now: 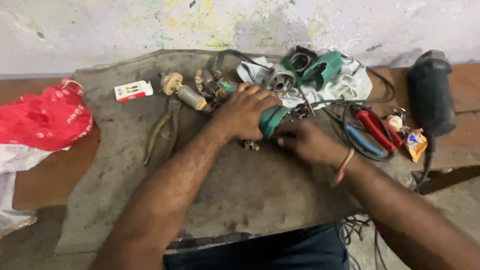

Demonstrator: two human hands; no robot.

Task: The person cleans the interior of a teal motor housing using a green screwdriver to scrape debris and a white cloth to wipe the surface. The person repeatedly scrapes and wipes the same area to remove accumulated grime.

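My left hand (245,112) is closed over the green plastic body of a taken-apart power tool (272,120), pressing it onto a grey mat (240,190). My right hand (305,142) rests against the near end of that green body, fingers curled at it; what the fingertips hold is hidden. A small brass part (251,146) lies just below my left hand. A motor armature with a gear (184,92) lies to the left of that hand. Behind the hands sit a metal gear housing (280,80) and another green casing part (322,67) on a white cloth (345,82).
Pliers (162,127) and a small red-and-white box (132,91) lie at left on the mat. Red and blue-handled tools (372,130) with black cable are at right. A dark angle grinder (430,92) lies at far right. Red cloth (42,117) covers the left bench.
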